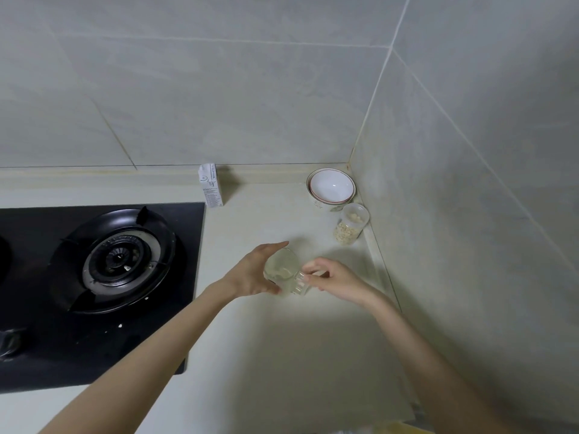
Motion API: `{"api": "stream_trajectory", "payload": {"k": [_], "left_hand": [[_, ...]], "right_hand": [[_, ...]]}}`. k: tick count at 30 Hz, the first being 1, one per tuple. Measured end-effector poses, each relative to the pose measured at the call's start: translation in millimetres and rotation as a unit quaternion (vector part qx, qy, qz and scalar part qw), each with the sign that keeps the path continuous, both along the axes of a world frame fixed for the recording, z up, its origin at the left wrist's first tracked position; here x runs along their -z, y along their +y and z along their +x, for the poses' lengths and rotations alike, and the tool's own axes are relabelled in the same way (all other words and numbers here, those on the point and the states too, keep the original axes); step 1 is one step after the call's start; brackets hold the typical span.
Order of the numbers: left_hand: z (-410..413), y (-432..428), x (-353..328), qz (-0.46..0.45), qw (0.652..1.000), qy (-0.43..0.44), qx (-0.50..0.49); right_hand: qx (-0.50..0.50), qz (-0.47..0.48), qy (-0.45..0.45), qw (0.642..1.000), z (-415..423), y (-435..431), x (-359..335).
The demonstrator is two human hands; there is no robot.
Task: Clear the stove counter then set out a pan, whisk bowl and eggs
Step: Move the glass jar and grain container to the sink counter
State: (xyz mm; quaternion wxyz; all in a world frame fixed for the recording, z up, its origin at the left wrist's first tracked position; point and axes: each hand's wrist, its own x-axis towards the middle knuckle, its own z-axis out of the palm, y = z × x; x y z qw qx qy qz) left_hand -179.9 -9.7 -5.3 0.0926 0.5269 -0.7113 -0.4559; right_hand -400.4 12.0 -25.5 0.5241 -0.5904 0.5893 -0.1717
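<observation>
A clear glass jar with a pale residue inside sits on the pale counter right of the stove. My left hand wraps around its left side, thumb near the base and fingers over the far rim. My right hand pinches the jar's ribbed clear edge on the right. A stack of white bowls with red rims stands in the back corner. No pan or eggs are in view.
A black gas stove with one burner fills the left. A small white carton stands against the back wall. A clear container of oats sits next to the right wall, in front of the bowls.
</observation>
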Motion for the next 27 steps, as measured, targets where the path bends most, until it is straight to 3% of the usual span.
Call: {"api": "stream_trajectory", "payload": {"k": [3,5,7,11,15,20,27], "left_hand": [[-7,-3,2,-0.028,0.999,-0.019,0.006],[-10,-5,4,-0.041,0.998,-0.041,0.004],[-12,-6,7,-0.055,0.997,-0.058,-0.002],[-11,-3,8,-0.074,0.995,-0.069,-0.027],[-11,3,10,-0.082,0.992,-0.077,-0.057],[-12,3,13,-0.083,0.993,-0.063,-0.063],[-11,5,17,-0.091,0.99,-0.045,-0.099]], "right_hand": [[0.075,-0.115,0.076,0.988,-14,-21,-9],[0.132,-0.225,0.181,0.948,-20,-38,-13],[0.164,-0.264,0.249,0.917,-24,-55,-15],[0.18,-0.188,0.308,0.915,-32,-81,-11],[0.126,-0.139,0.355,0.916,-39,-91,3],[0.148,-0.179,0.348,0.908,-44,-89,8],[0.128,-0.149,0.332,0.922,-41,-84,10]]}}
